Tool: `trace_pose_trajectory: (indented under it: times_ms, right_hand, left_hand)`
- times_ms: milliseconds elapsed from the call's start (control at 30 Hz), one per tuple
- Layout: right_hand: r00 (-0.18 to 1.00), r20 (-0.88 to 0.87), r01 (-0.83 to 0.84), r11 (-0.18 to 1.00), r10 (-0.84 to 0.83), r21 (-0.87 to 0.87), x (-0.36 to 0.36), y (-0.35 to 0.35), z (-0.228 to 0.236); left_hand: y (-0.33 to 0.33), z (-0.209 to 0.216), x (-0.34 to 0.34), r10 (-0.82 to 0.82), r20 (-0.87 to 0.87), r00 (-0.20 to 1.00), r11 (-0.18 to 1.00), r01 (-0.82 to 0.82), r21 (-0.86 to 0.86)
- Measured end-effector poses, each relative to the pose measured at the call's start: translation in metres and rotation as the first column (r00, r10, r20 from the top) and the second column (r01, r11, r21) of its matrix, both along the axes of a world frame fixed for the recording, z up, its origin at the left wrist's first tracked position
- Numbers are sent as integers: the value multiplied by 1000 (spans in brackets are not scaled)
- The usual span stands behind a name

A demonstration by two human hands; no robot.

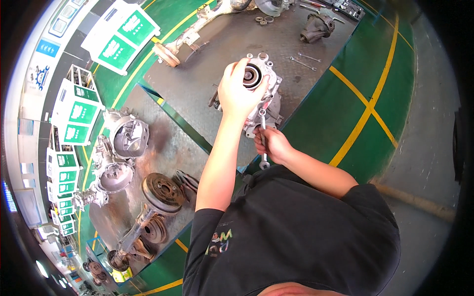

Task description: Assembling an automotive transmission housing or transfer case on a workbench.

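A silver metal gearbox [276, 89] stands on the dark metal workbench in front of me. On its top sits a round black and metal ring with a shaft end [252, 75] in its middle. My left hand [238, 93] grips the gearbox beside this ring, thumb and fingers curved around it. My right hand [274, 144] is closed around the shank of a combination wrench [263, 129]. The wrench's ring end lies against the near side of the gearbox; its open end points toward my body. Whether the ring sits on a bolt I cannot make out.
Two wrenches [303, 63] lie right of the gearbox, with a rusty differential [317, 27] beyond. Silver gearbox housings [129, 136] and a brake drum axle [163, 192] rest on the left bench [163, 148]. Another axle [170, 53] lies at the far left. White-green cabinets [121, 39] stand behind.
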State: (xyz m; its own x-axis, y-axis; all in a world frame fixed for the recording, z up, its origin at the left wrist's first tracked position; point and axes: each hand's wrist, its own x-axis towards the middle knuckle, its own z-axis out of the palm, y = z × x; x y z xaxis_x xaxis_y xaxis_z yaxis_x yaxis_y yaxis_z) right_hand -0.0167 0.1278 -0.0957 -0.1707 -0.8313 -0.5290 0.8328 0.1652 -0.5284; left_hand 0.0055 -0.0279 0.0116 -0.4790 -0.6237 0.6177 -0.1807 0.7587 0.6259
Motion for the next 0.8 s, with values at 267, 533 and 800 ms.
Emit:
trace_pose_trajectory:
  times_ms: [267,533,800]
  right_hand:
    - [522,-720,-370,882,457,291,-81,32,16]
    - [177,-628,-518,614,758,596,-137,-22,60]
    - [149,-497,-645,465,855,606,-150,-38,46]
  left_hand:
    - [-1,-2,2,0,-22,1000,1000,0,-13]
    - [-4,-4,1,-1,-29,1000,999,0,-33]
    - [1,0,2,-1,-5,1000,1000,1,-7]
